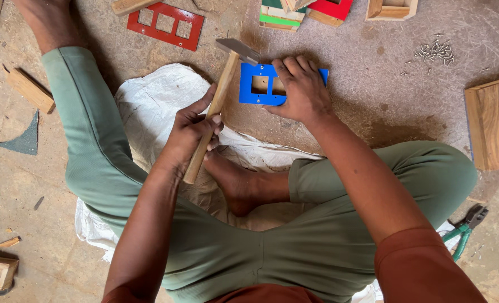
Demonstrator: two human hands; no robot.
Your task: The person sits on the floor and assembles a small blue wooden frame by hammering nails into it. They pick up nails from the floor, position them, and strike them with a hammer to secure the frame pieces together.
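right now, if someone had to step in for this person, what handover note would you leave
Left hand: closed around the wooden handle of a hammer, its metal head raised beside the blue plate.
Right hand: pressed flat on a blue plate with square cut-outs, holding it down on the floor.
Nearby: a red cut-out plate above, a pile of small nails at upper right, green-handled pliers by the right knee.
Done: plate positioned, hammer in hand.
Left: probably the nailing; whether a nail is set under the right hand cannot be seen.
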